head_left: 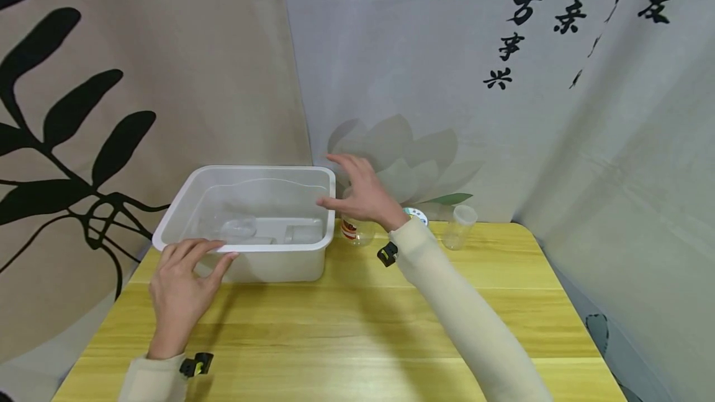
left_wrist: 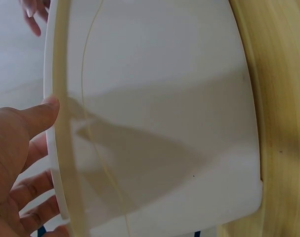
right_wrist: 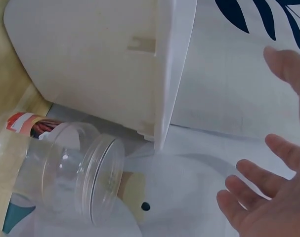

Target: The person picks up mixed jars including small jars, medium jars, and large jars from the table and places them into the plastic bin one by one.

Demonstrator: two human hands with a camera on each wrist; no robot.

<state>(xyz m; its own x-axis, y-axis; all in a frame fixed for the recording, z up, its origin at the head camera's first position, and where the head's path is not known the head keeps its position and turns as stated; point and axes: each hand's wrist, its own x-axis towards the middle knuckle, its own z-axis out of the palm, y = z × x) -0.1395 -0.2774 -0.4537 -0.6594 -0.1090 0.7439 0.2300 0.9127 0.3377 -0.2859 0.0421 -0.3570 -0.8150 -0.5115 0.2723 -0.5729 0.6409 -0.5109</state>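
Note:
A white plastic tub stands at the back left of the wooden table, with clear containers lying inside it. My left hand grips the tub's front rim near its left corner, thumb outside and fingers over the edge; the left wrist view shows the thumb against the rim. Spread fingers mark my right hand, held in the air by the tub's right end and touching nothing. Below it is a clear plastic jar with a red label, partly hidden by that hand; the right wrist view shows the jar beside the tub.
Right of the labelled jar, a round item with a white and blue top is partly covered by my wrist. A clear plastic cup-like container stands farther right. Hanging cloth closes off the table's back.

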